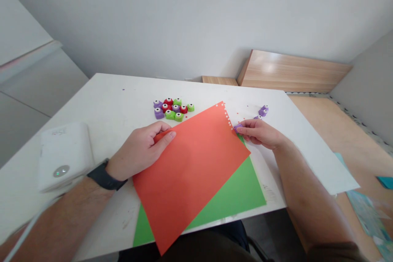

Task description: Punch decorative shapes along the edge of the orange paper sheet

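Observation:
A red-orange paper sheet (190, 163) lies tilted on the white table (107, 102), over a green sheet (236, 196). My left hand (141, 149) pinches the red sheet's left edge, thumb on top. My right hand (260, 133) is closed on a small purple paper punch (238, 127) set at the sheet's right edge, just below a row of small punched holes (226, 114) along that edge.
A cluster of several small purple, red and green punches (172, 109) sits behind the sheets. Two more purple punches (263, 110) lie at the right. A white box-like device (64, 153) stands at the left. Wooden boards (291, 71) lean behind the table.

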`<state>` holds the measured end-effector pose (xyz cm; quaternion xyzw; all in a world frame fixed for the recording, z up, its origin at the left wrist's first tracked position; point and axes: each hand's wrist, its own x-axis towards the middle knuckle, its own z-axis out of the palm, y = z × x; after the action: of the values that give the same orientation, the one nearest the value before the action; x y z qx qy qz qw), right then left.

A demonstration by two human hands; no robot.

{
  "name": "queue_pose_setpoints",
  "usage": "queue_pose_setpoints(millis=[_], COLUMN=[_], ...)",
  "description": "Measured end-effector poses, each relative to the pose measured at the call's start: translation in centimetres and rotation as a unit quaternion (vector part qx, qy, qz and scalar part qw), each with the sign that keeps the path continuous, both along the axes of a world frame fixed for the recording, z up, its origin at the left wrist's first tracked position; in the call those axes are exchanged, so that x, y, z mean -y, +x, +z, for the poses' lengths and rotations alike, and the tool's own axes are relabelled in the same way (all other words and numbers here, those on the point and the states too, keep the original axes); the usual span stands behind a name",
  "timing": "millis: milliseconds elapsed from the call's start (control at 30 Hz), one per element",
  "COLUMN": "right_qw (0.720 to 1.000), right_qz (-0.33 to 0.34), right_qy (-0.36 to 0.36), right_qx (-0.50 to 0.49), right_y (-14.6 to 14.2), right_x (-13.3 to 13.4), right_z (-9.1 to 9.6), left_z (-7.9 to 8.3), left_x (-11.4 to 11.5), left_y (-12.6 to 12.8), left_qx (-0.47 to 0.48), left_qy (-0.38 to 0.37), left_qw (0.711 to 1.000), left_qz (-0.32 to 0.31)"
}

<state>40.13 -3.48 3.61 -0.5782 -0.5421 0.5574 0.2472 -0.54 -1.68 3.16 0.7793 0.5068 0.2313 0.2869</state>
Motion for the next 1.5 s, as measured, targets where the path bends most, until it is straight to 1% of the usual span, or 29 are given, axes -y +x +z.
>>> queue_pose_setpoints(millis=[200, 433, 800, 1133, 1500], right_qw=[1.0, 1.0, 1.0, 1.0, 1.0], right_qz=[-0.003, -0.007, -0.012, 0.015, -0.005], right_qy=[-0.004, -0.004, -0.004, -0.009, 0.0], right_qx=[0.004, -0.016, -0.006, -0.011, 0.011], right_y=[0.23, 0.18, 0.23, 0.02, 0.31], right_x=[-0.01, 0.07, 0.0, 0.12, -0.04], right_z=[-0.12, 0.1, 0.13, 0.29, 0.08], left_z=[0.05, 0.19, 0.46, 0.62, 0.52], left_x=[0.04, 0.01, 0.08, 0.08, 0.15], left_y=[0.06, 0.1, 0.18, 0.37, 0.11], left_qx=[-0.009, -0.007, -0.009, -0.007, -0.001], left_qy=[0.003, -0.004, -0.002, 0.0, 0.003], left_qw=[1.0, 1.0, 1.0, 1.0, 1.0], left_qz=[0.004, 0.006, 0.003, 0.005, 0.006])
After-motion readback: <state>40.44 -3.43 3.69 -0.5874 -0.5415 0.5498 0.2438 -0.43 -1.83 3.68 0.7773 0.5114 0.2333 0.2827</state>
